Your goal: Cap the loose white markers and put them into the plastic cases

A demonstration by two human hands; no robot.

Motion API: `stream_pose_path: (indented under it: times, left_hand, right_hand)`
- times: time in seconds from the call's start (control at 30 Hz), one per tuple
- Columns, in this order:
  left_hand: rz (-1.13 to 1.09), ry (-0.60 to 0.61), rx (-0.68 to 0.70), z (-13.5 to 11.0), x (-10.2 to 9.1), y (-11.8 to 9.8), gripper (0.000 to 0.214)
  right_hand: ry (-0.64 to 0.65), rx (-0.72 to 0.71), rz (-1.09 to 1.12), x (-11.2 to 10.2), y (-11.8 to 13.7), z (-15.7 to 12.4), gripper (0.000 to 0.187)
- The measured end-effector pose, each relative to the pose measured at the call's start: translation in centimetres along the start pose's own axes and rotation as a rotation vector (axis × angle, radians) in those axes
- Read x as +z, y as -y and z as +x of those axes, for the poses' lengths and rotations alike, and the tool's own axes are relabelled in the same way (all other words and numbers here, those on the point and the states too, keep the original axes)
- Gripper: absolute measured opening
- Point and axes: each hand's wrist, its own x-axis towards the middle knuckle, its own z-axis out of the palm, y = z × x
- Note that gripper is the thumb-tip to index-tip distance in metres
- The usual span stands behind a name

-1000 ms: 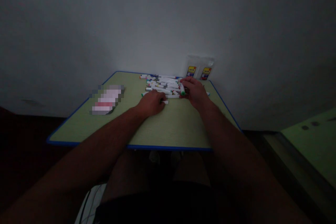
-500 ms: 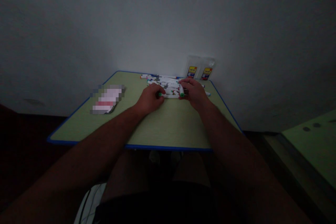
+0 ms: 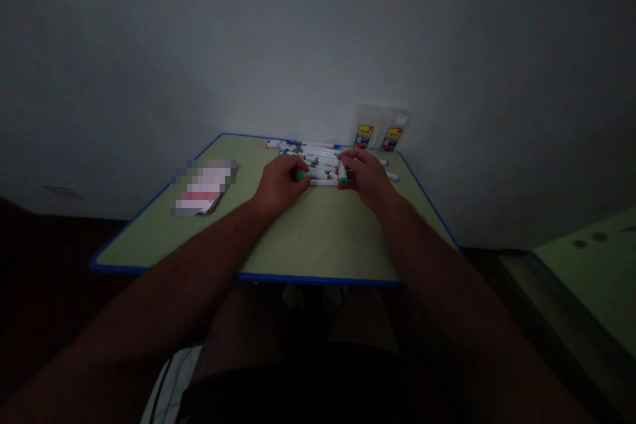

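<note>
My right hand (image 3: 368, 175) has its fingers closed round a white marker (image 3: 342, 171) whose green end faces me. At the left edge of the pile, my left hand (image 3: 282, 182) is curled with thumb and forefinger around another marker (image 3: 301, 175); its green end shows and its body is partly hidden. Between my hands, a white marker (image 3: 322, 182) lies crosswise on the table (image 3: 318, 232). Behind it, several white markers (image 3: 320, 154) with coloured ends lie in a loose heap, some covered by my fingers.
Two clear plastic packs (image 3: 380, 127) with yellow and blue labels lean against the wall (image 3: 298, 46) at the table's back right. A phone-like object (image 3: 206, 187), blurred out, lies on the left side. Blue edging (image 3: 318, 278) runs round the table.
My left hand has shifted slightly left and up, and the green end in it has turned more towards me. The right hand stays almost where it was, still holding its marker.
</note>
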Motion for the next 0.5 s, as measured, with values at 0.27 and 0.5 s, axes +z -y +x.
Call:
stream_pose_path:
  times: [0.27,0.5]
  left_hand:
    - [0.125,-0.039,0.0,-0.09,-0.21,-0.92,0.01]
    - [0.099,-0.041,-0.009,-0.09,-0.22,-0.87,0.01]
  right_hand:
    - [0.021,0.007,0.006,0.53,-0.35,-0.33,0.016]
    - [0.031,0.004,-0.005,0.45,-0.38,-0.32,0.017]
